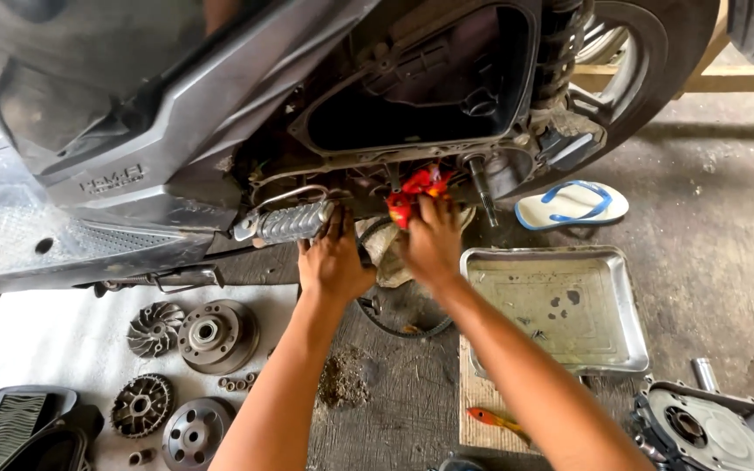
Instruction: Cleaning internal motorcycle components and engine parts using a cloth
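Scooter (159,131), grey body, side-on, rear wheel (647,70) at upper right; transmission cover off, so open crankcase cavity (421,78) faces the camera w/ bare shaft (484,187) sticking out below it. Metal tray (630,305), rectangular, shallow, set on floor just right of the hands, prob. so small parts/drips stay in one place; holds an oily film, few dark spots. Removed cover (709,432) lies lower right, inner face up. White cloth (54,340) spread at left carries parts laid out apart: finned pulley face (155,328), clutch bell (218,335), toothed disc (141,405), plain disc (195,433), rollers (237,382); air filter box (23,427) in corner. Drive belt (399,327) loops on floor under the hands. Sandal (572,205), white/blue, near wheel. Footpeg (288,221) juts out, crowds left-side access. Left hand (333,262): fingers curled up against underside of engine beside footpeg; grip hidden, cannot tell. Right hand (434,244): fingers closed round red rag-like item (416,194) pressed to case lower edge, blurred. Orange-handled tool (499,422) on cardboard, unused.
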